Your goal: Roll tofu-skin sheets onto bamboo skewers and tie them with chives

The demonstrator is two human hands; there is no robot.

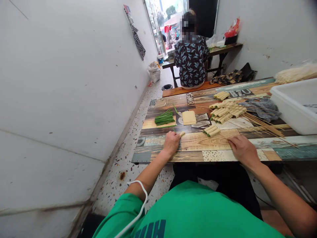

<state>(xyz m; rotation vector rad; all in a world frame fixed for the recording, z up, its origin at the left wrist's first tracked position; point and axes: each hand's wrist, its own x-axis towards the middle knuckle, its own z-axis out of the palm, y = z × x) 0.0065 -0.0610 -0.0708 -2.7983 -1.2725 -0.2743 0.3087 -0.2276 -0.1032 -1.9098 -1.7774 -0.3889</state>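
My left hand [171, 142] is closed on a small pale-yellow tofu-skin roll [182, 134] at the table's near side. To the right, my right hand [244, 150] rests at the wooden tabletop with its fingers pinched together; what they hold, if anything, is too small to make out. Between and beyond the hands lie a few rolls with green ends [211, 131]. A stack of square tofu sheets [189, 117] sits past my left hand, beside a bundle of cut green chives [164, 117]. Farther right is a pile of filled rolls [226, 111], some on thin sticks.
Loose bamboo skewers [268, 125] fan out on the right, near a grey cloth [262, 109] and a white plastic tub [292, 109]. Another small group of rolls [221, 96] lies farther back. A person [190, 62] sits facing away on a bench beyond the table. A white wall stands left.
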